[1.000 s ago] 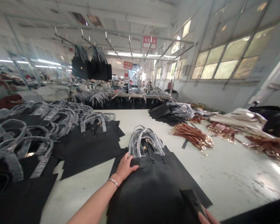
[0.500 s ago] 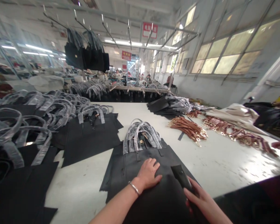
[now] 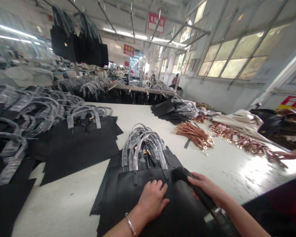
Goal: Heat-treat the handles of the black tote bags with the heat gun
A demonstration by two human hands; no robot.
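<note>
A stack of black handbags (image 3: 128, 184), with handles wrapped in clear plastic film (image 3: 143, 144), lies right before me on the table. My left hand (image 3: 154, 197), a bracelet at its wrist, rests palm down on the top bag with fingers apart, just below the handle tabs. In my right hand (image 3: 204, 184) is a black tool with a wide flat nozzle (image 3: 184, 174) and a long tube-like body; its exact kind I cannot make out. The nozzle points at the bag's upper right part, near the right handle tab. Contact between nozzle and bag cannot be told.
More black bags (image 3: 81, 148) with wrapped handles are piled left on the white table (image 3: 64, 197). Brown straps with gold clasps (image 3: 196, 135) lie to the right, beside another row of straps (image 3: 239, 138). Another person's hand (image 3: 286, 154) touches that row. Bags (image 3: 74, 39) hang overhead.
The view has turned slightly right. A bag's front with handle tabs now shows on top of the stack. My right hand has brought the tool's nozzle up toward the handles; my left hand stays flat.
</note>
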